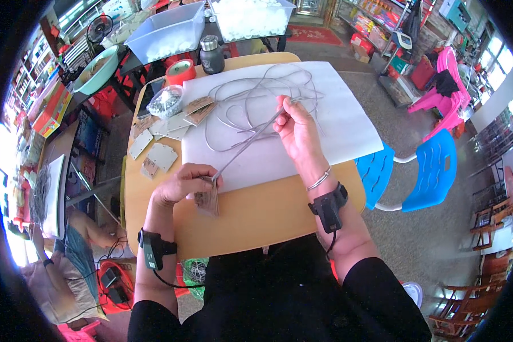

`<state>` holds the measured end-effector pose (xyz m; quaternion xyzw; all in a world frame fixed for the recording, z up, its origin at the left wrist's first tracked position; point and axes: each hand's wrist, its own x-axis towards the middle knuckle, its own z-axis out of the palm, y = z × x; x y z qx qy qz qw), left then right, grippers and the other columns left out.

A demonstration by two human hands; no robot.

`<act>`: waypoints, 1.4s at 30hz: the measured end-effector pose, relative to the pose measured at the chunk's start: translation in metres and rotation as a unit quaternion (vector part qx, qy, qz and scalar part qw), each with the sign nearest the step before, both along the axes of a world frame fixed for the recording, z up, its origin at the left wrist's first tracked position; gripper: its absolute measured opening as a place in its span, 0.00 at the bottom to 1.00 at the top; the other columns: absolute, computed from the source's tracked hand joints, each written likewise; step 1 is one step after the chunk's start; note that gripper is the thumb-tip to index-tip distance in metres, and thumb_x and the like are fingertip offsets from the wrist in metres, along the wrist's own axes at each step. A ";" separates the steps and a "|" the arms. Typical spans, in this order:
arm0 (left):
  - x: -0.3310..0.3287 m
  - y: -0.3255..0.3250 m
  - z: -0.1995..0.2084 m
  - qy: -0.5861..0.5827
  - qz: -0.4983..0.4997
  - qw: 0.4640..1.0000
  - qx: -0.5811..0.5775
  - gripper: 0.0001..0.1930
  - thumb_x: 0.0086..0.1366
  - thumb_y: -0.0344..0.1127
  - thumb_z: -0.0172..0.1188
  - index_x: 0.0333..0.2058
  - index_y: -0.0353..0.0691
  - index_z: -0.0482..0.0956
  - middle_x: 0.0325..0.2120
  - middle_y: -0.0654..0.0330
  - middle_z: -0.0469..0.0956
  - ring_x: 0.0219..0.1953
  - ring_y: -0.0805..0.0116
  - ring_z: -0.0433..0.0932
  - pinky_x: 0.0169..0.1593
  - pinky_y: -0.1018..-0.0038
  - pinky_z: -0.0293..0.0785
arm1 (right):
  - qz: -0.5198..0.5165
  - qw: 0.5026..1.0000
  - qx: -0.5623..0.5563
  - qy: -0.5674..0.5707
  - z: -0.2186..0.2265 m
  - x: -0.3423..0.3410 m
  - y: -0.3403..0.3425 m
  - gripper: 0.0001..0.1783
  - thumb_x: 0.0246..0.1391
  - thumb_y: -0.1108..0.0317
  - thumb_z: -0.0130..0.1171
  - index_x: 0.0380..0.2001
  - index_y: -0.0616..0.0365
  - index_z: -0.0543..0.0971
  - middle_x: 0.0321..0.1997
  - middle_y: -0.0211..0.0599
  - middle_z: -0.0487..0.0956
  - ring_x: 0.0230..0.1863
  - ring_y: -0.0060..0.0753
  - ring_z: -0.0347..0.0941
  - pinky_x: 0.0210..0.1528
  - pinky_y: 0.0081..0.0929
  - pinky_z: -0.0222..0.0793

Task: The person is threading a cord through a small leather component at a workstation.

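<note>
My left hand (183, 183), near the table's front edge, is closed on a small flat brownish-grey plate (208, 203). One end of a grey cord (246, 143) meets the plate at the fingertips there. From that point the cord runs taut up to the right, where my right hand (299, 132) pinches it above the white sheet (347, 128). Behind both hands, loose loops of the same grey cord (215, 117) spread over the sheet. Several flat pale plates (163, 156) lie to the left of the sheet, some overlapping.
Beyond the plates stand a clear tub of small grey pieces (166, 101), a red tape roll (180, 72) and a dark bottle (212, 56). Plastic bins (168, 34) are behind the table (256, 219). Blue chairs (430, 171) stand at right; another person sits at lower left.
</note>
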<state>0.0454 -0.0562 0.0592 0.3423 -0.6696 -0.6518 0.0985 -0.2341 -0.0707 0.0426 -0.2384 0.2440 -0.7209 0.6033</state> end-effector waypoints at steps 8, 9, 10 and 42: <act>0.006 -0.004 -0.016 0.071 0.097 0.993 -0.020 0.09 0.55 0.37 0.62 0.28 0.36 0.78 0.22 0.69 0.73 0.26 0.81 0.70 0.31 0.82 0.65 | -0.045 0.998 -0.034 0.001 0.000 -0.007 -0.005 0.07 0.52 0.67 0.60 0.30 0.59 0.76 0.31 0.29 0.75 0.21 0.16 0.65 0.23 0.19 0.64; 0.006 -0.003 -0.014 0.078 0.106 0.991 -0.029 0.09 0.54 0.36 0.63 0.27 0.37 0.78 0.20 0.70 0.73 0.25 0.82 0.69 0.30 0.82 0.64 | -0.052 0.998 -0.033 -0.001 0.000 -0.009 -0.005 0.07 0.52 0.67 0.60 0.30 0.59 0.76 0.31 0.29 0.75 0.21 0.16 0.65 0.23 0.19 0.64; 0.007 -0.003 -0.012 0.078 0.105 0.991 -0.028 0.09 0.54 0.36 0.63 0.27 0.37 0.78 0.20 0.70 0.73 0.25 0.82 0.69 0.30 0.82 0.64 | -0.058 0.998 -0.031 -0.003 0.001 -0.011 -0.005 0.07 0.52 0.67 0.60 0.29 0.59 0.76 0.31 0.29 0.75 0.21 0.16 0.65 0.23 0.18 0.64; 0.016 -0.016 -0.018 0.170 0.145 0.974 -0.030 0.15 0.52 0.26 0.58 0.41 0.34 0.77 0.34 0.62 0.79 0.36 0.75 0.76 0.43 0.78 0.71 | -0.086 0.996 -0.019 0.021 -0.018 -0.039 -0.020 0.13 0.56 0.65 0.55 0.41 0.62 0.75 0.26 0.25 0.69 0.24 0.19 0.61 0.29 0.20 0.59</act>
